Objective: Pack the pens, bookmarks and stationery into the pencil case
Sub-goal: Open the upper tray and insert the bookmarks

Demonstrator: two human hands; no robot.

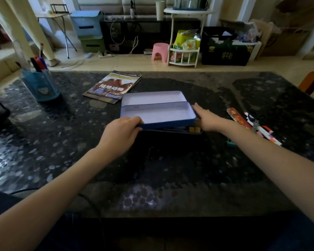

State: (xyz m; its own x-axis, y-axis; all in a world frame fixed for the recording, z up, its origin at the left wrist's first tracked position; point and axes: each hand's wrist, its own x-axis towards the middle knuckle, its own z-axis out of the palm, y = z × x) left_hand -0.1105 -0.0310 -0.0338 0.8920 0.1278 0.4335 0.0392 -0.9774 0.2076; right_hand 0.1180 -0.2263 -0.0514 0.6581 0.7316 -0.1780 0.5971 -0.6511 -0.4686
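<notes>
**Q:** What does the head view show at the centre of the dark pebble-patterned table (pixel 43 142)?

**A:** A blue tin pencil case (pixel 158 113), hinged open, with its pale lid laid back toward the far side. A shallow inner tray appears raised above a darker lower layer, where two small yellow blocks (pixel 194 129) and some thin items show at the near right corner; what those are cannot be told.

**Q:** How do the hands stand?

**A:** The left hand (pixel 121 134) grips the near left corner of the tray, thumb over the rim and fingers curled beneath. The right hand (pixel 207 120) lies against the right end of the case with fingers extended along its side; whether it clasps the edge or only steadies it cannot be told.

**Q:** Where are the things to be packed?

**A:** To the right of the case, apart from it, lies a loose group: several white marker pens (pixel 261 129) with coloured caps, a red printed bookmark (pixel 237 118), and a small teal clip (pixel 230 143) nearer the person. None is in either hand.

**Q:** How far along is the task?

**A:** Judged from this layout, it is early. The case is open, the visible tray holds nothing, and the group at the right remains outside. Packing and closing the lid appear still to come.

**Q:** What else is present?

**A:** A blue pen holder (pixel 42 86) at far left and a stack of magazines (pixel 114 86) just behind the case.
</notes>
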